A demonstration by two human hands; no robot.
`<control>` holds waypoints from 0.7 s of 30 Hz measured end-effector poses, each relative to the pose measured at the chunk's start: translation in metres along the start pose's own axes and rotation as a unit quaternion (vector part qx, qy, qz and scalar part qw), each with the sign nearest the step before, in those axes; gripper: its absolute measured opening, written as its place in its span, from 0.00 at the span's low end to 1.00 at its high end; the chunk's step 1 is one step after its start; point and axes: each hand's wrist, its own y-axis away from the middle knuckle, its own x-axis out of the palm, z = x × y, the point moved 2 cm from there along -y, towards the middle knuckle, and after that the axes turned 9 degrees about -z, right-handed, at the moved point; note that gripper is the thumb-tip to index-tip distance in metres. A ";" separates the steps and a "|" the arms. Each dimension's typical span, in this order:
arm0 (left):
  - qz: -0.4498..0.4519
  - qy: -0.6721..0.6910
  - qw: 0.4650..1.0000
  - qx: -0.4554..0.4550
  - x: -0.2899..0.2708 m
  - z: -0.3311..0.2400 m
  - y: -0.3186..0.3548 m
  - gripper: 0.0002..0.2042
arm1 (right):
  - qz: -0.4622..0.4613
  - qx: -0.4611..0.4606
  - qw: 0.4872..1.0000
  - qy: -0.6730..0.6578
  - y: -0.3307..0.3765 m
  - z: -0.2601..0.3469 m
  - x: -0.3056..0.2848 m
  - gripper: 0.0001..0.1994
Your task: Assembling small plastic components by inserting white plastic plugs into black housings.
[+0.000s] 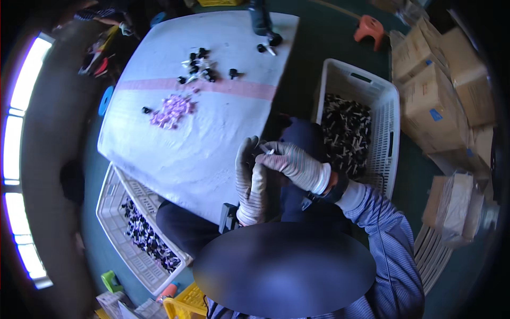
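Note:
Both of my hands wear pale striped knit gloves and meet just off the table's near right edge. My right hand (295,164) pinches a small white piece (270,152) between thumb and fingertips. Beside it, my left hand (249,183) points upward with its fingers curled in; something small and dark seems to sit at its fingertips, too hidden to name. On the white-covered table (212,143) lie a heap of small pink-purple pieces (172,110) and a loose group of black-capped parts with clear or white stems (199,66).
A white crate (394,127) of black-and-white parts stands at my right, another crate (114,228) at lower left. Cardboard boxes (425,101) are stacked at far right. A dark bottle-like object (260,20) is at the table's far edge, an orange stool (369,32) beyond.

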 end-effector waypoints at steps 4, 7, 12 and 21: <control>-0.103 0.045 0.992 -0.058 -0.049 -0.001 0.021 0.28 | 0.038 0.049 0.997 0.037 -0.001 -0.036 0.041 0.10; -0.128 0.101 0.986 -0.027 -0.087 0.001 0.029 0.23 | 0.069 0.143 0.987 0.041 -0.002 -0.062 0.072 0.11; -0.173 0.272 0.944 -0.068 -0.129 0.003 0.035 0.21 | 0.055 -0.010 0.955 0.292 -0.003 -0.086 0.094 0.18; -0.173 0.433 0.880 -0.092 -0.171 0.013 0.039 0.19 | 0.086 -0.112 0.890 0.433 0.011 -0.096 0.095 0.18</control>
